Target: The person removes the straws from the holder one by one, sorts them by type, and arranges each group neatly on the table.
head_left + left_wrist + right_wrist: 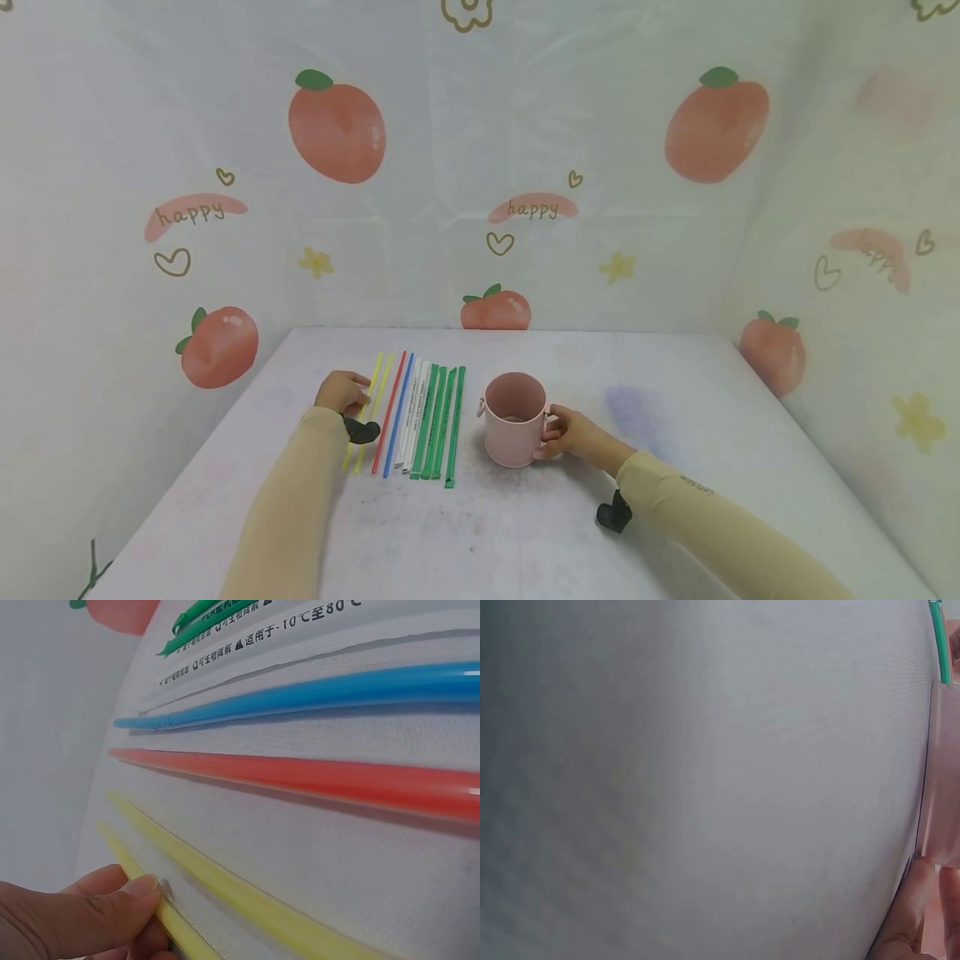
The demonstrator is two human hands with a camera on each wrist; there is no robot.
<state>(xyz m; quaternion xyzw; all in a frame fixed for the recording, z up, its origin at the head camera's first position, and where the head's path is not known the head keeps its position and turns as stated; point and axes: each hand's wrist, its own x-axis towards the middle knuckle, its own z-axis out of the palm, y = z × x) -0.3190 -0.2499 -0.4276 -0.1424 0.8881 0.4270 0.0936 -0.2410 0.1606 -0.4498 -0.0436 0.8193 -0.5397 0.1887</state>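
Note:
In the head view my left hand (343,392) is at the left end of a row of straws, pinching the leftmost yellow straw (184,930) between thumb and fingers. That straw still lies along the table beside a second yellow straw (240,900). A red straw (389,412) and a blue straw (399,415) follow to the right. My right hand (573,433) holds a pink, cup-like bucket (510,442) by the handle on its right side. The bucket stands upright, and its visible inside holds nothing. In the right wrist view, fingers (909,907) touch its lower side.
White paper-wrapped straws (412,417) and several green-wrapped straws (454,425) lie between the blue straw and the bucket. The white table (480,542) ends at a fruit-printed curtain (420,250) at the back and right.

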